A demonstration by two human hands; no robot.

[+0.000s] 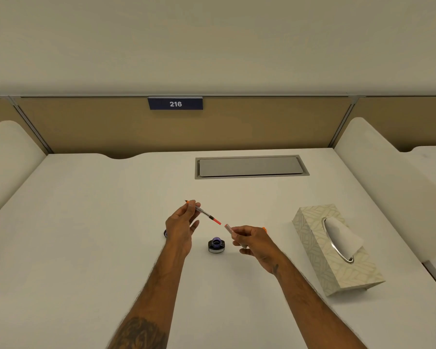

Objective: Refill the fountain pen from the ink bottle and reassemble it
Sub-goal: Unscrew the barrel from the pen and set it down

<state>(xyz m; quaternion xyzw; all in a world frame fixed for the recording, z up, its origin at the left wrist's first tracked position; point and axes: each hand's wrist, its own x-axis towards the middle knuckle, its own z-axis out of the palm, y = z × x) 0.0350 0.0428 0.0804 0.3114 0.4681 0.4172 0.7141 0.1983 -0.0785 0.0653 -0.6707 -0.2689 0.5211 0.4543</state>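
Both hands were pinched shut mid-air above the open ink bottle (216,245), left hand (180,226) on nib section w/ converter (204,212), right hand (253,241) on barrel (229,229), looked like reassembly, next prob lining up ends & screwing together.

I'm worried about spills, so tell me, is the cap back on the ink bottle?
No, the ink bottle stands open on the desk, its mouth uncovered between the two hands.

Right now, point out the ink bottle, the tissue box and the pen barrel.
ink bottle (216,245): head view, open mouth.
tissue box (312,238): head view, patterned top.
pen barrel (229,228): head view, open end, in right hand.
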